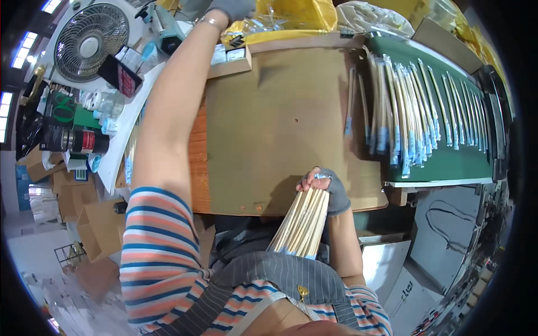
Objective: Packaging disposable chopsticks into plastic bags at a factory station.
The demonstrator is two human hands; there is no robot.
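My right hand (333,193), in a grey fingerless glove, is closed round one end of a fanned bundle of wrapped chopsticks (300,224). These are pale wooden sticks in clear sleeves with blue ends, slanting down toward my apron. My left arm stretches far across the table. Its gloved left hand (234,8) is cut off by the upper edge, beside a yellow bag (297,17) with clear plastic in it; its fingers cannot be made out. More wrapped chopsticks (412,112) lie in a row on a green conveyor belt (448,162) at the right.
A brown board (274,112) covers the table before me. At the left stand a fan (91,47), a dark flask (84,141) and a propped phone (119,75). A small cardboard tray (231,67) sits at the board's far left corner. A white plastic bag (372,19) lies at the back.
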